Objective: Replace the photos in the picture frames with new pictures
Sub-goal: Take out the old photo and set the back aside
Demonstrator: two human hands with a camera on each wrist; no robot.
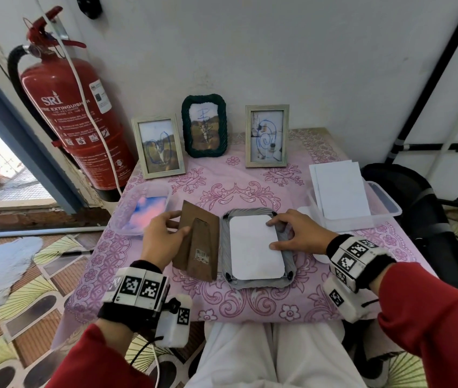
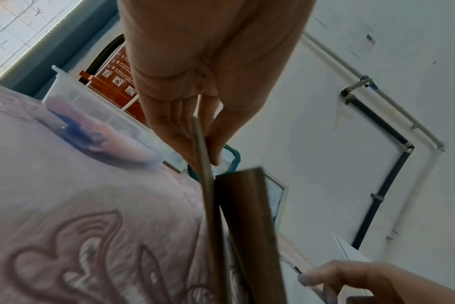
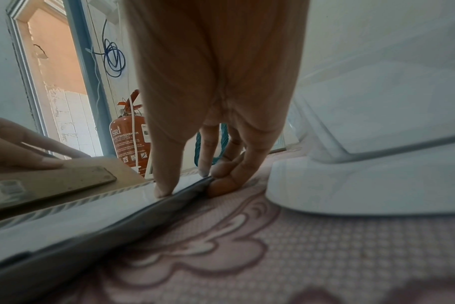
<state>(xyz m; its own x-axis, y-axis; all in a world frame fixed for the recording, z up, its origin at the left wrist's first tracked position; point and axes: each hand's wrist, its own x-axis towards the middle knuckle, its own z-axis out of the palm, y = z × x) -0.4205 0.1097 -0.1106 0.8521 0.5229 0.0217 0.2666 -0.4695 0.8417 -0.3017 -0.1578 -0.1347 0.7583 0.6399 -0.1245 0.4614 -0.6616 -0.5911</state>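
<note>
Counted on the pink cloth: 3 upright frames by the wall, namely a pale frame on the left point(image 1: 160, 147), a dark green frame point(image 1: 204, 126) and a pale frame on the right point(image 1: 267, 135), plus 1 grey frame point(image 1: 225, 247) lying face down and 1 brown backing board point(image 1: 198, 245). Also 2 clear plastic tubs, left tub point(image 1: 127, 219) and right tub point(image 1: 387, 204), 1 white sheet point(image 1: 255, 246) in the grey frame and 1 red fire extinguisher point(image 1: 73, 121). Hands: 2, left hand point(image 1: 163, 236) and right hand point(image 1: 297, 233).

At the left of the frame, the red cylindrical metal fire extinguisher point(image 1: 73, 121) carries white lettering reading "SRI" and "EXTINGUISHER", with numbered steps 1, 2, 3 beneath.
</note>
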